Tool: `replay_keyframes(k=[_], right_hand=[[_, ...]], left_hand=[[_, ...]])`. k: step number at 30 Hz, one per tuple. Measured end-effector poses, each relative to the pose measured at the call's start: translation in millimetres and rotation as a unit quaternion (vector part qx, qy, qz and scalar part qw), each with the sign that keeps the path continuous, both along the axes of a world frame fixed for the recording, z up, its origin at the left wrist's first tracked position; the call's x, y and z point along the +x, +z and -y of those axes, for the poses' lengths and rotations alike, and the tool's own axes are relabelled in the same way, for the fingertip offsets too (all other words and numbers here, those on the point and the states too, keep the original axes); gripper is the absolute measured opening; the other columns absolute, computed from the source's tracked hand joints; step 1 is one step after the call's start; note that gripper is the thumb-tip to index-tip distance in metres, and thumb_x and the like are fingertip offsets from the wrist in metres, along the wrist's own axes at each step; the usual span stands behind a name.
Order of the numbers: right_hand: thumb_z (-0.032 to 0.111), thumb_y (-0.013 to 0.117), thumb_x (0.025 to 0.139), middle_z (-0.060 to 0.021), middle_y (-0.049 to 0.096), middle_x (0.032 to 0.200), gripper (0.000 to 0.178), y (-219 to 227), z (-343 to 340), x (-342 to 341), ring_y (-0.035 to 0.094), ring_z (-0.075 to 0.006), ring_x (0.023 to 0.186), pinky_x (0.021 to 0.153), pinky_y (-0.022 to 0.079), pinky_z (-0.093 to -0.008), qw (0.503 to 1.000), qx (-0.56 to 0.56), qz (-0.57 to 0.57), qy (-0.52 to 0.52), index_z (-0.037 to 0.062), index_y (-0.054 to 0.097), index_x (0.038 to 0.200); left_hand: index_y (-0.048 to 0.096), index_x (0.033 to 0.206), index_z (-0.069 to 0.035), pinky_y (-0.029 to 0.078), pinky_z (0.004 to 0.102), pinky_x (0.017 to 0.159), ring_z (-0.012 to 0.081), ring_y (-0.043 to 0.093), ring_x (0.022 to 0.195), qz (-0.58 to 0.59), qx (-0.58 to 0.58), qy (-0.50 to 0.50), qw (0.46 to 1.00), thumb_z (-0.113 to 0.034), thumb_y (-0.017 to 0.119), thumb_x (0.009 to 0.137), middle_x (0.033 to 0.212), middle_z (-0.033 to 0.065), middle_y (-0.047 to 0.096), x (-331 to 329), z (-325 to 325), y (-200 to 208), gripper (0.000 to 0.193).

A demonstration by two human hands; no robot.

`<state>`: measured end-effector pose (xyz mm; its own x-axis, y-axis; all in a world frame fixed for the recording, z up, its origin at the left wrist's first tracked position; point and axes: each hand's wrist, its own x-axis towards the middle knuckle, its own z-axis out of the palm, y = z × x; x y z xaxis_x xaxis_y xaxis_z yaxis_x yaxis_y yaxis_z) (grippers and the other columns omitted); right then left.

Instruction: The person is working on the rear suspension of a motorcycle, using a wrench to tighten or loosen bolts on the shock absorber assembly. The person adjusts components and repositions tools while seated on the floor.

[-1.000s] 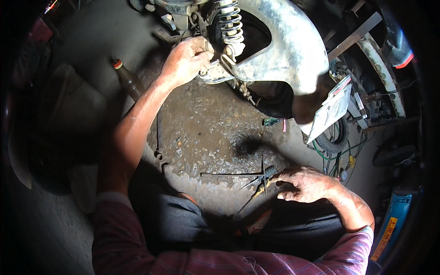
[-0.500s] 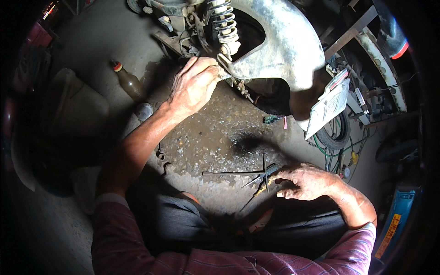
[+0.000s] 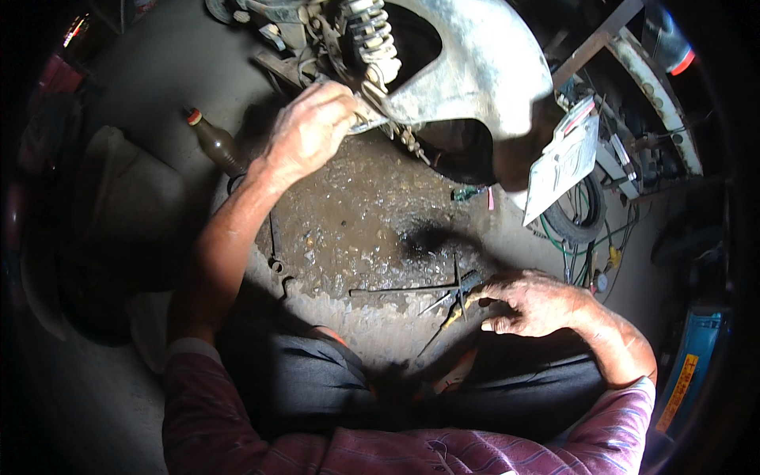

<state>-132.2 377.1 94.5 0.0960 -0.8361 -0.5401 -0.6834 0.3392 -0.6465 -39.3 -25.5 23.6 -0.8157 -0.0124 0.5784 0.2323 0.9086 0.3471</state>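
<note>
My left hand (image 3: 313, 127) is closed on a metal bracket (image 3: 366, 117) below the coil-spring shock absorber (image 3: 370, 36), beside the scuffed rear fender (image 3: 491, 59) of a motorcycle. Its fingertips are partly hidden. My right hand (image 3: 534, 302) is low over the ground at the right, thumb and fingers apart. Its fingertips meet the end of a yellow-handled screwdriver (image 3: 452, 317); no grip around it shows. A T-handle wrench (image 3: 404, 290) lies across that screwdriver, and a dark-handled tool (image 3: 467, 283) is beside them.
Wet, gritty ground (image 3: 340, 214) spreads under the motorcycle. A brown bottle (image 3: 218, 146) with a red cap stands at the left, and a ring-ended wrench (image 3: 275, 253) lies nearby. To the right are a hanging plate (image 3: 564, 170), a small tire (image 3: 582, 222), hoses and a blue case (image 3: 689, 364).
The whole view has shifted slightly, and the motorcycle and left hand appear a little farther up and left. My left hand stays on the bracket, my right hand by the tools.
</note>
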Motion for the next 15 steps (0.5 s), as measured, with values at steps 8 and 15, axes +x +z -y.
replay_keyframes(k=[8, 15], right_hand=[[0.033, 0.072, 0.097, -0.0207, 0.07, 0.124, 0.05, -12.0, -7.4, -2.1, 0.066, -0.0411, 0.118, 0.102, 0.053, -0.0507, 1.0, -0.006, -0.001, 0.001, 0.0075, 0.062, 0.139], [0.033, 0.072, 0.097, -0.0193, 0.071, 0.123, 0.051, -9.1, -5.7, -3.0, 0.067, -0.0395, 0.116, 0.1, 0.054, -0.0501, 1.0, 0.012, 0.001, 0.0, 0.0111, 0.062, 0.142]], left_hand=[[0.072, 0.106, -0.001, 0.056, 0.0408, 0.088, 0.0321, 0.066, 0.1, -0.009, -0.066, -0.005, 0.998, -0.001, 0.072, 0.086, 0.111, 0.0103, 0.069, -2.3, -3.4, 5.4, 0.019], [0.072, 0.107, 0.001, 0.056, 0.0424, 0.091, 0.0364, 0.066, 0.101, 0.009, -0.072, -0.015, 0.997, 0.003, 0.071, 0.084, 0.112, 0.016, 0.07, -3.6, -5.0, 9.6, 0.023]])
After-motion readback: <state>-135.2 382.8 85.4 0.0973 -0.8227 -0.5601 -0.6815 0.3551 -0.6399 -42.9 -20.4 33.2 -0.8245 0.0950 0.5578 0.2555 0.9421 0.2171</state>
